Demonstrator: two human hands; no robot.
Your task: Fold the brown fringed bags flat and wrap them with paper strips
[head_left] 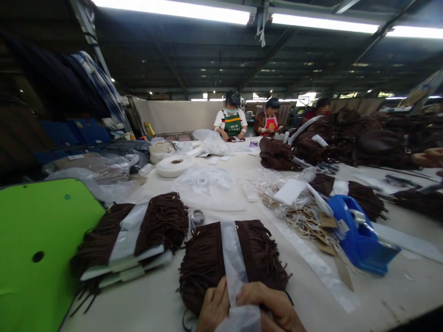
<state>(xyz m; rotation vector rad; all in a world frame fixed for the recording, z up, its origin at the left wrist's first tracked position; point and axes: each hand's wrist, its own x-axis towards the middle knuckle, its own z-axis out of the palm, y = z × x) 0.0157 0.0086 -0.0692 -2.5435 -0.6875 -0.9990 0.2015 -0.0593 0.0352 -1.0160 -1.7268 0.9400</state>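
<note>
A dark brown fringed bag (266,258) lies on the table right in front of me, with a translucent white paper strip (232,249) running across its middle. My right hand (270,302) is closed, thumb and bent fingers pinching the loose lower part of the strip at the bag's near edge. Beside it, my left hand (216,306) grips the near edge of the bag, fingers together and pressed on the fringe next to the strip; its thumb is hidden. To the left lies a stack of similar fringed bags (162,221), also banded in white.
A blue tape dispenser (360,235) stands right, beside string tags (311,226) and clear plastic bags (204,182). A green board (41,249) borders the left. Behind are a white roll (175,166) and piled brown bags (367,133). Co-workers (232,122) sit across; another person's hand (429,158) shows far right.
</note>
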